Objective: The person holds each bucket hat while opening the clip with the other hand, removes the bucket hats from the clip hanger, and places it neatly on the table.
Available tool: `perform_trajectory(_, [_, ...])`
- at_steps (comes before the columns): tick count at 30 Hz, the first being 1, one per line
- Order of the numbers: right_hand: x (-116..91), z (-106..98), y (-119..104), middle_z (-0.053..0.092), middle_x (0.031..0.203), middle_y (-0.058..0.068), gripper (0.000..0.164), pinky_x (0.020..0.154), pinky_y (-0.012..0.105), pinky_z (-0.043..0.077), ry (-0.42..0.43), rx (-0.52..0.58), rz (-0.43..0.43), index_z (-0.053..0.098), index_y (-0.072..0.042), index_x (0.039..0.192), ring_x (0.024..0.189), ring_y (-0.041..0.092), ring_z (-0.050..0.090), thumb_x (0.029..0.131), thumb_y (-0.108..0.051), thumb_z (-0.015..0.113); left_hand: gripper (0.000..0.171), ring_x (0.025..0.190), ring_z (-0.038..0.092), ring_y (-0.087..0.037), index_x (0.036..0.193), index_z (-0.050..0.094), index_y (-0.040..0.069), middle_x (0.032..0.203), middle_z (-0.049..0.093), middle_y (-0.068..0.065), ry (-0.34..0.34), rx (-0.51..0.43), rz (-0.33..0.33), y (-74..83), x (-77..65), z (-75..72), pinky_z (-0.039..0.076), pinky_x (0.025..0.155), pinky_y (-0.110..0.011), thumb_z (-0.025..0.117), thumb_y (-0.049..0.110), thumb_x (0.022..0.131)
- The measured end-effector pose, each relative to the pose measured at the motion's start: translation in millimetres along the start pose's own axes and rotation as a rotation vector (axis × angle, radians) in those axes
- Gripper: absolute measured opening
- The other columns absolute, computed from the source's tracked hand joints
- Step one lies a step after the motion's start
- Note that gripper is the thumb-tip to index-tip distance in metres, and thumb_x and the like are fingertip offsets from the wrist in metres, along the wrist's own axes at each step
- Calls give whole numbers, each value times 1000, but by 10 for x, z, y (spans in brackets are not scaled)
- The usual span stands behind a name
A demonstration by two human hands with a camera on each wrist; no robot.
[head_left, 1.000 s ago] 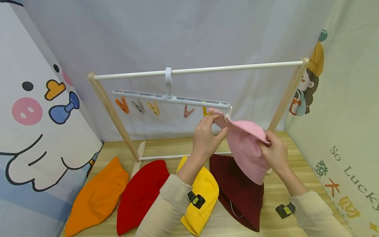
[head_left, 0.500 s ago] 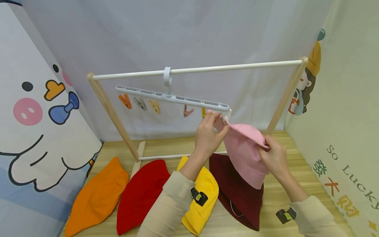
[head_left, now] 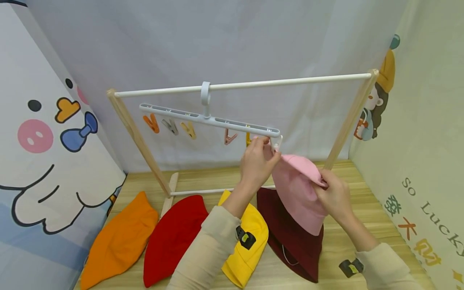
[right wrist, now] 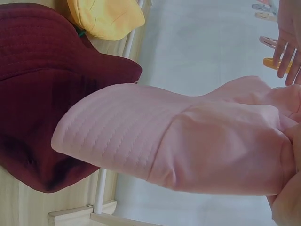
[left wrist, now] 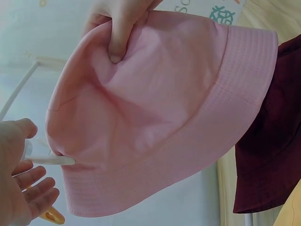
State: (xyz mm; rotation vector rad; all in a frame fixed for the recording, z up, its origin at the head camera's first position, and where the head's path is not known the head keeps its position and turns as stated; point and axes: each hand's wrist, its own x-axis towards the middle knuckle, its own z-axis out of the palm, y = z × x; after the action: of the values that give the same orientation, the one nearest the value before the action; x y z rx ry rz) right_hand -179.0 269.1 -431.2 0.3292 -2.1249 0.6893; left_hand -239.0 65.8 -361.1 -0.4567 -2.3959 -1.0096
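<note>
A pink bucket hat (head_left: 295, 193) hangs at a slant below the right end of a pale blue clip hanger (head_left: 239, 125). My right hand (head_left: 335, 193) pinches its folded crown, thumb pressed on the cloth. My left hand (head_left: 255, 161) holds the white clip (head_left: 277, 143) at that end between thumb and index finger; its other fingers stay loose. In the left wrist view, the white clip's tip (left wrist: 68, 161) lies against the hat's fabric just above the stitched brim (left wrist: 108, 190). Whether its jaws bite the cloth is hard to tell.
The hanger hooks over a white rod (head_left: 290, 83) on a wooden stand. Several other clips hang from it, among them an orange clip (head_left: 151, 123). On the table (head_left: 344, 237) lie an orange hat (head_left: 119, 245), a red hat (head_left: 175, 237), a yellow hat (head_left: 250, 225) and a maroon hat (head_left: 293, 245).
Both hands and the pink hat have shifted slightly downward. The hanger's right end has dipped a little, and the white clip has turned to show its flat side. The hats on the table stay put.
</note>
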Motion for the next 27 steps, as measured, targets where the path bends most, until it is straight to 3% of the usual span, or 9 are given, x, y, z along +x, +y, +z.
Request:
perform_trajectory(12, [-1, -22, -28, 49, 63, 2, 17, 51, 22, 32, -59, -21, -97, 55, -6, 72, 56, 10, 40, 64, 5, 67, 40, 90, 60, -20, 110, 60, 8, 101, 63, -2, 25, 4, -82, 20, -4, 91, 50, 75, -34, 67, 31, 78])
perform_trajectory(19, [14, -53, -73, 49, 62, 0, 21, 50, 25, 34, -113, -51, -121, 53, -8, 69, 55, 10, 42, 63, 2, 70, 35, 86, 60, -19, 105, 61, 9, 97, 64, -1, 94, 2, -122, 41, -25, 142, 50, 72, -34, 67, 30, 77])
perform_trajectory(27, [-8, -59, -115, 43, 61, -6, 25, 50, 19, 30, -160, -13, -132, 49, -13, 66, 55, 7, 38, 61, 2, 69, 28, 80, 62, -16, 97, 61, 10, 90, 65, -1, 186, -13, -136, 19, -40, 194, 50, 66, -31, 69, 26, 76])
